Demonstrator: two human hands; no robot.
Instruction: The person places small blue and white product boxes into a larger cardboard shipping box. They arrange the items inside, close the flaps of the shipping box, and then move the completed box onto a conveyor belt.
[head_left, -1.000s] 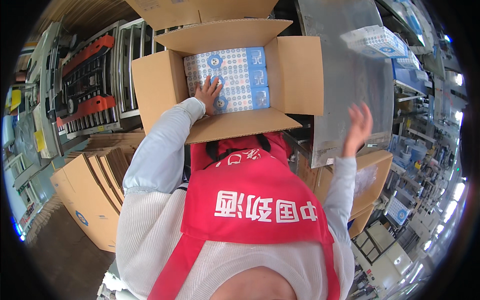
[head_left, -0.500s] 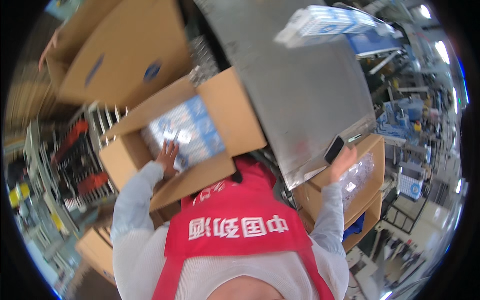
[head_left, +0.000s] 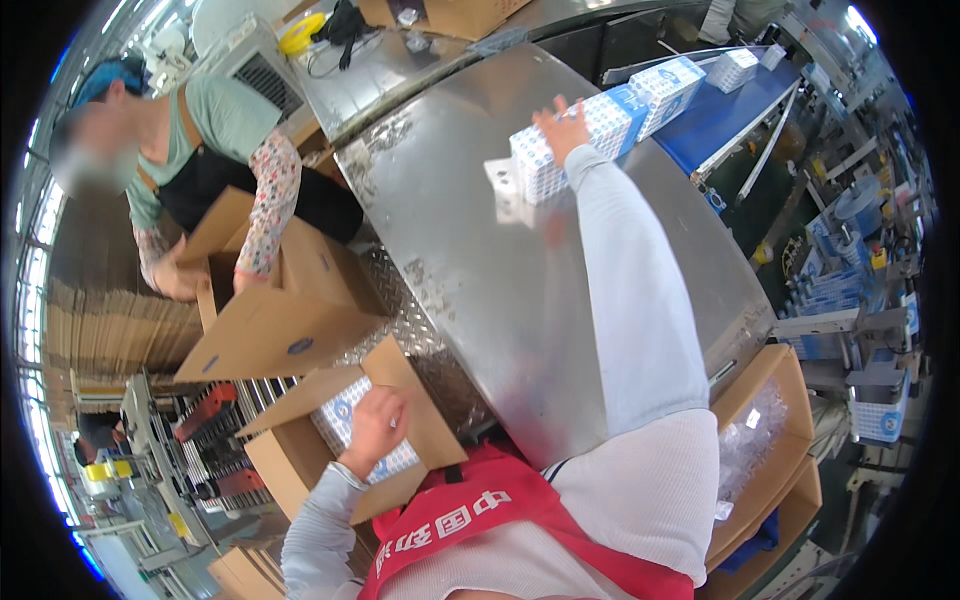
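Note:
My right hand (head_left: 562,130) is stretched far across the metal table. Its fingers are spread on top of a row of blue-and-white patterned boxes (head_left: 602,122). Close to my body, my left hand (head_left: 380,425) is raised over an open cardboard carton (head_left: 413,400), its fingers curled in and nothing visible in them. Inside that carton lie patterned blue-and-white boxes (head_left: 338,412), partly covered by my hand.
A blue conveyor belt (head_left: 690,140) meets the table (head_left: 470,250) at the far right, carrying more small boxes (head_left: 732,70). At the left a co-worker (head_left: 225,130) handles another carton (head_left: 290,330). Beside my right side stands a carton of clear plastic pieces (head_left: 755,430).
My right hand has moved from the near table edge to the far boxes; the dark rectangular object beside it is no longer visible. My left hand has lifted off the carton's contents and curled.

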